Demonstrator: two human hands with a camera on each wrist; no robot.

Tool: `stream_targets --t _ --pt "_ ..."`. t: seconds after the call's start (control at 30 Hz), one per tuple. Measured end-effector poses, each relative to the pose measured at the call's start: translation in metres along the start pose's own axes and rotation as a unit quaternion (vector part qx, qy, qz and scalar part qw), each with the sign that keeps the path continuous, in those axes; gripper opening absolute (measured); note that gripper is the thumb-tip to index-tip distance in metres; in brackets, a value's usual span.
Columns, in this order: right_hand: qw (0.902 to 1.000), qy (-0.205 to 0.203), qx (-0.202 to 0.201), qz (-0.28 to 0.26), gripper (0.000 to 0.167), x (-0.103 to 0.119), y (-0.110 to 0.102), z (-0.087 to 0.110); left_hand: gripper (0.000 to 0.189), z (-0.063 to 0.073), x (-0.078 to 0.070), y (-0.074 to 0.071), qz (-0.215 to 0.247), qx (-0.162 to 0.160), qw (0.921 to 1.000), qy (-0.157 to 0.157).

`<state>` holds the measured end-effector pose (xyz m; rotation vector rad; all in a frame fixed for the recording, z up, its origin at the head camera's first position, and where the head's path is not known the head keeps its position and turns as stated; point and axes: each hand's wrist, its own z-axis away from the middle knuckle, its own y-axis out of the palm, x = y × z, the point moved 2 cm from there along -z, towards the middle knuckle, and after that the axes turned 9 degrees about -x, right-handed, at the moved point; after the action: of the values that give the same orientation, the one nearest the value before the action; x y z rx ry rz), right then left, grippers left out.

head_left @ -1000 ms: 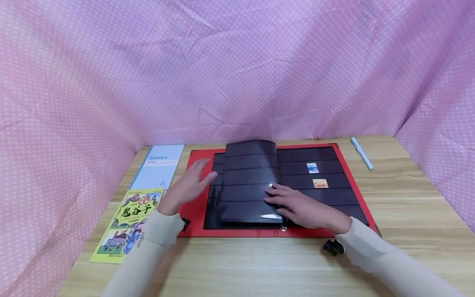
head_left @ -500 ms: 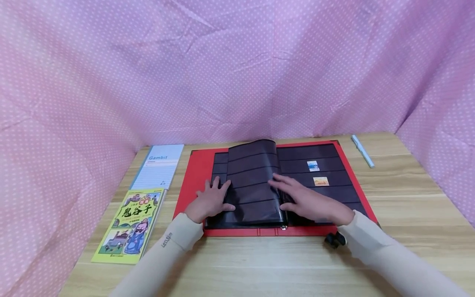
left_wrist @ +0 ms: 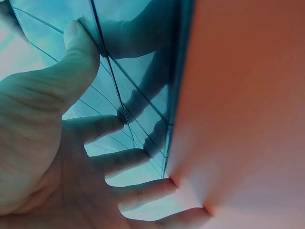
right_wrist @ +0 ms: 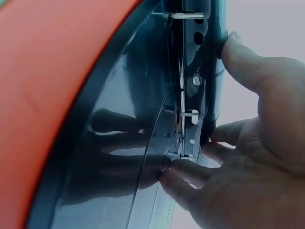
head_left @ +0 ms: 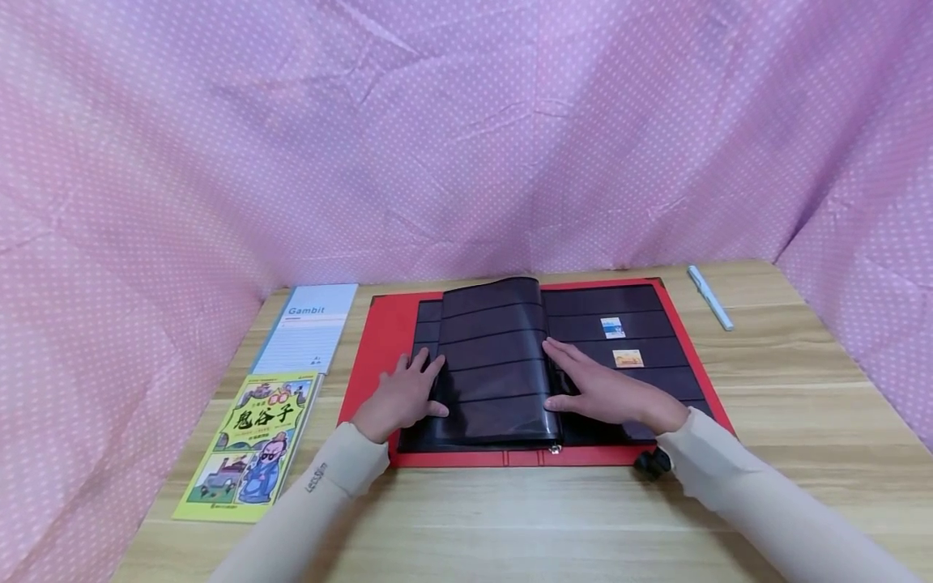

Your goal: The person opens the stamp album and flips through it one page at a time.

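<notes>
A red ring-bound stamp album lies spread on the table, with black pocket pages turned to its left side. Two stamps sit in its right-hand page, a blue one and an orange one. My left hand, fingers spread, rests at the left edge of the turned page; in the left wrist view the thumb and fingertips touch the page and the red cover. My right hand has its fingertips at the page's inner edge by the spine. Metal rings pass through the punched holes there.
Left of the album lie a yellow comic book and a pale blue notebook. A light blue pen is at the back right of the wooden table. A pink dotted curtain hangs behind.
My left hand has come down from above the album's left cover onto the page's left edge. My right hand has shifted slightly right, from on the page to its inner edge.
</notes>
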<state>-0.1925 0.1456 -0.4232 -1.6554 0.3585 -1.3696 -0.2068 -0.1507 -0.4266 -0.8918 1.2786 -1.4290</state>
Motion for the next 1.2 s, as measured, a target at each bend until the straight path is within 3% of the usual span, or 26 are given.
stream_targets --t 0.23,0.4,0.63,0.77,0.87,1.03,1.2 --pt "0.9999 -0.005 -0.011 0.004 0.088 0.009 0.003 -0.003 0.084 0.001 0.008 -0.001 0.003 -0.023 0.9996 0.017" --pt "0.9989 0.002 -0.026 0.039 0.089 0.017 0.008 -0.007 0.084 -0.002 0.016 -0.001 -0.014 -0.041 0.9984 0.035" --pt "0.9968 0.001 -0.015 0.078 0.087 0.026 0.013 -0.012 0.093 0.000 0.030 -0.003 0.044 -0.019 0.9988 -0.011" --pt "0.9944 -0.002 0.000 0.105 0.082 0.030 0.017 -0.015 0.098 0.004 0.036 -0.006 0.045 0.000 0.9990 0.002" --pt "0.9956 0.002 -0.001 0.094 0.079 0.029 0.015 -0.014 0.100 0.005 0.038 -0.007 0.043 0.012 0.9990 0.008" --pt "0.9970 0.006 -0.061 0.047 0.073 0.012 -0.004 -0.004 0.100 0.006 0.040 -0.006 0.042 0.022 0.9989 0.000" --pt "0.9884 0.051 -0.116 0.084 0.073 -0.020 -0.033 0.023 0.099 0.008 0.043 -0.004 0.041 0.022 0.9989 -0.002"
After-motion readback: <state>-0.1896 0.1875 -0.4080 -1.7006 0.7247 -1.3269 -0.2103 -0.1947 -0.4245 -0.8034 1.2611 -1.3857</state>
